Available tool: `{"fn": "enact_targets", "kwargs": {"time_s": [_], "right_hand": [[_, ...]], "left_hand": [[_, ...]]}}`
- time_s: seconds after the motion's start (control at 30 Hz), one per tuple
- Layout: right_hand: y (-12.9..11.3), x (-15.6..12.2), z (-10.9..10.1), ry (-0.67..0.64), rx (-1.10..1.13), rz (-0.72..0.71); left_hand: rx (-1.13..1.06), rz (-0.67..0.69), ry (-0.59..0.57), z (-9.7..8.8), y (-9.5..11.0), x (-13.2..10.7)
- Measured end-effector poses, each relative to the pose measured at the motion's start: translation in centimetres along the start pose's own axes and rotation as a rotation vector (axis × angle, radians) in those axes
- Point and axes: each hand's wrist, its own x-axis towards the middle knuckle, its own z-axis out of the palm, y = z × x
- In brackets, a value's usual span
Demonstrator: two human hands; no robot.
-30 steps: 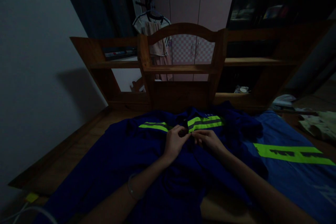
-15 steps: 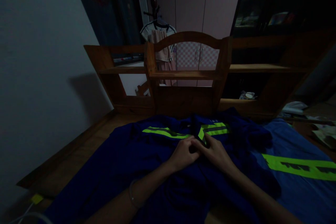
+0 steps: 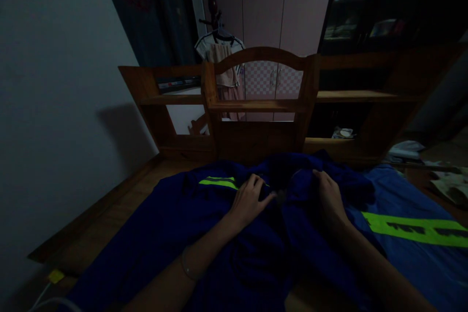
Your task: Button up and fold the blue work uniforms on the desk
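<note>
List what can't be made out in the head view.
In the head view:
Right hand: some fingers, hidden by the jacket or hand itself.
Lighter blue cloth: cut off by right edge.
Marks on its green stripe: too blurred to read.
Cabinet: contents too dim.

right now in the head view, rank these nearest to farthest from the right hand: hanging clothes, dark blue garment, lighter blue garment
1. Dark blue garment: in the right hand, which holds a raised part.
2. Lighter blue garment: off to the right.
3. Hanging clothes: beyond the wooden headboard.
</note>
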Motion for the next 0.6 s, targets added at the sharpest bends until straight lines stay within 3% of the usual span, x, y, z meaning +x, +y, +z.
{"fn": "enact_targets", "kwargs": {"time_s": [0.2,0.27,0.37,0.5,0.6], "right_hand": [[-2.5,2.5,-3.5,0.163,0.196,0.149],[-3.5,3.3,-5.1,0.243,0.234,0.227],[-5.3,3.9,-6.9,0.339,0.228,0.235],[-7.7,3.7,-8.0,0.256,0.301,0.271],[-9.1,3.1,-8.3,0.130,0.326,0.294]], "left_hand": [[0.144,-0.064,0.001,1.4,-1.4,-0.7],[0.232,-0.090,0.031,1.7,-2.1,-0.7],[0.362,-0.154,0.107,2.0,-3.4,-0.5],[0.379,-0.244,0.061,2.1,-4.8,0.0],[0.394,-0.174,-0.010,2.0,-5.0,0.1]]}}
